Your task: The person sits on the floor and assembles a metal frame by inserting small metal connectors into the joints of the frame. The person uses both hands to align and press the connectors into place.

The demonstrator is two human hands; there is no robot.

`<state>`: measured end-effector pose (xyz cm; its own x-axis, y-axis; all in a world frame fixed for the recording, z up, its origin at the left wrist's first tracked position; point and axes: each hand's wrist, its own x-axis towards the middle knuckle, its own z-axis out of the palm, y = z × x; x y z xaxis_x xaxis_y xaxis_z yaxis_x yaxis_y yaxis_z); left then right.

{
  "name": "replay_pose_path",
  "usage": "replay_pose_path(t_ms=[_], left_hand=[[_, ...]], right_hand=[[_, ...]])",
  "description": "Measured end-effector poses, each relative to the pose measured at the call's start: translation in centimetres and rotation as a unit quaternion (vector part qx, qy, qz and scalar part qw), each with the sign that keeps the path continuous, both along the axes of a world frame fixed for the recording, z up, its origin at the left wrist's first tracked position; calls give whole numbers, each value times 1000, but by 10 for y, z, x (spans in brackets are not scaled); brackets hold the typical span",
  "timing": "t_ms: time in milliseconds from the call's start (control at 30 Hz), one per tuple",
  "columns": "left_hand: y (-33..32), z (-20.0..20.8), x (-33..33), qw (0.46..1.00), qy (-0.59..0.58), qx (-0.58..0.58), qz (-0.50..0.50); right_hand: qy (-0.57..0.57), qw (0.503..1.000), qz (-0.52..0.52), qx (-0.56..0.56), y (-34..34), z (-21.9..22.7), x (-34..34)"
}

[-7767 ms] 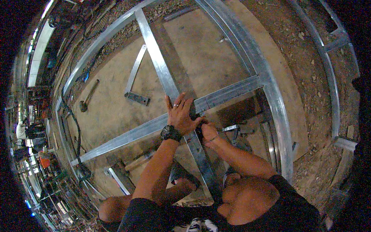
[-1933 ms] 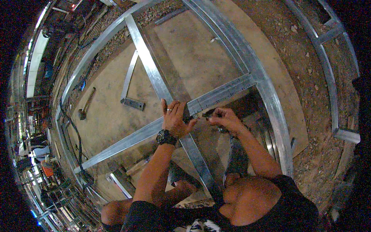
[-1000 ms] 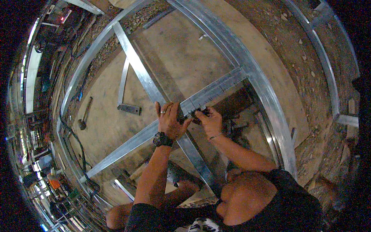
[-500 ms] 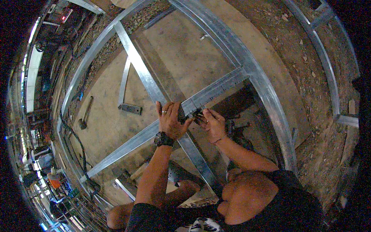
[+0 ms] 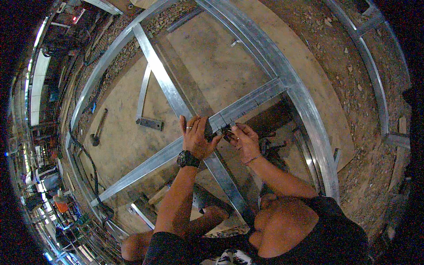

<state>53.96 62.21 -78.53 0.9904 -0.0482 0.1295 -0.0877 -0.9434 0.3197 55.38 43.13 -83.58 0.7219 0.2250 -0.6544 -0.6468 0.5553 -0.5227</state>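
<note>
The right hand [image 5: 244,140] pinches a small dark object [image 5: 228,132] at its fingertips, beside the left hand [image 5: 197,139], which lies thumb-spread across a silver rectangular metal bar [image 5: 254,102].

The spot where the long, shiny silver metal bar [image 5: 161,73] meets the silver metal crossbar [image 5: 141,165] is covered by the left hand [image 5: 196,139]. The small, dark thing [image 5: 226,132] at the fingertips of the right hand [image 5: 245,143] is partly hidden, and its kind cannot be told. The near end of the silver metal bar below the left hand [image 5: 225,183] is lost by the black clothes [image 5: 340,225]. The curved silver metal frame [image 5: 110,48] is cut off by the top edge. On the far left, a small orange thing [image 5: 61,205] is too blurred to be named.
</note>
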Motion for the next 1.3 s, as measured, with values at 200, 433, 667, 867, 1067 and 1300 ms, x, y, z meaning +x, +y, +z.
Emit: replay_pose_path(t_ms=[200,433,667,867,1067,1300], left_hand=[[1,-2,-1,1000,9,2,-1],[2,0,-1,1000,7,8,-3],[4,-4,0,1000,-6,-4,-9],[1,-3,1,1000,-1,4,-2],[1,-4,0,1000,4,5,1],[1,-4,1,1000,13,1,0]], right_hand=[[-6,1000,0,-8,0,7,0],[1,1000,7,-20,1,16,3],[-9,999,21,-28,1,27,5],[-31,999,8,-13,0,4,3],[-21,1000,20,-4,-2,1,2],[-20,1000,21,-7,-3,0,3]])
